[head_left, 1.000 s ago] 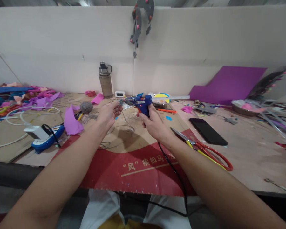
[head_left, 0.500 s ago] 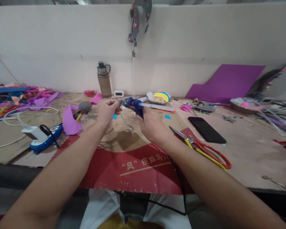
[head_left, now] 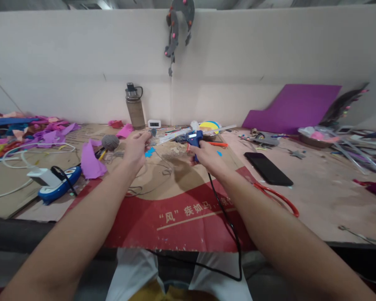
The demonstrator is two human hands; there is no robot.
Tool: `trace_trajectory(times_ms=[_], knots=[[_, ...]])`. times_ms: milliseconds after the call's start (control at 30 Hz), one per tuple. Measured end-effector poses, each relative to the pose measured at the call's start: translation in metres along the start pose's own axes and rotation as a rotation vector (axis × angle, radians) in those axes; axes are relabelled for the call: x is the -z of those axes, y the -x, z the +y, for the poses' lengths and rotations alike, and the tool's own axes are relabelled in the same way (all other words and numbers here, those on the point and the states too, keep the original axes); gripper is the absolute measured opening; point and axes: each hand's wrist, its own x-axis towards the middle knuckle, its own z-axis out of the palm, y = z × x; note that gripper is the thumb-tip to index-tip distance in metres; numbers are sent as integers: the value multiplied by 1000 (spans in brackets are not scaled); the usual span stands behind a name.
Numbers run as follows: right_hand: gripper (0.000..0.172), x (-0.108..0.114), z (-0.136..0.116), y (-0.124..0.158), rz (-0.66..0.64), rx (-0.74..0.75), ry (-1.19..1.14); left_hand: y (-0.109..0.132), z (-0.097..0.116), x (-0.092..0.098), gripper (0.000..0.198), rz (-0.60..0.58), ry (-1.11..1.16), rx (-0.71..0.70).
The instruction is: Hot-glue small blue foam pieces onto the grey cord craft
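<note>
My left hand is closed, with thumb and fingers pinching a small grey piece that looks like felt. A thin grey cord curls on the cardboard below; whether it joins the piece I cannot tell. My right hand is wrapped round the handle of a blue hot glue gun, held apart from the grey piece. From its handle a black cable drops past the table edge. Small blue cut-outs lie on the cardboard beneath my hands.
A phone and red-handled scissors, partly under my right forearm, lie at right. Behind stand a bottle and a small white clock. At left are a grey yarn ball, purple felt and a blue power strip.
My right hand has drawn the glue gun back to the right, away from my left hand, and turned it. My left hand keeps its pinch on the grey piece.
</note>
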Motion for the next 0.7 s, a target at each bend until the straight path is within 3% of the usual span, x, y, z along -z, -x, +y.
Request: trace_trajectory(times_ms=[100,167,233,300,333,400,500,600,700], knots=[[11,10,10,-6,29,-5,311,6,0,-5,5,-36,-68,-141],[21,14,9,-3,138,107,596,11,1,-8,4,-19,-155,-230],[22,13,2,3,275,267,703,16,3,-10,2,17,-280,-334],[14,2,-9,9,333,369,583,21,6,-11,2,23,-420,-462],[12,-6,-15,12,298,387,456,23,8,-11,3,11,-483,-526],[20,-26,-25,15,149,368,125,27,11,-12,5,-22,-584,-624],[38,-53,-36,16,-34,213,-345,32,15,-13,6,-39,-634,-690],[44,-66,-43,13,-125,100,-548,34,15,-15,6,-46,-555,-627],[40,-65,-47,12,-55,151,-465,33,11,-18,3,-67,-390,-442]])
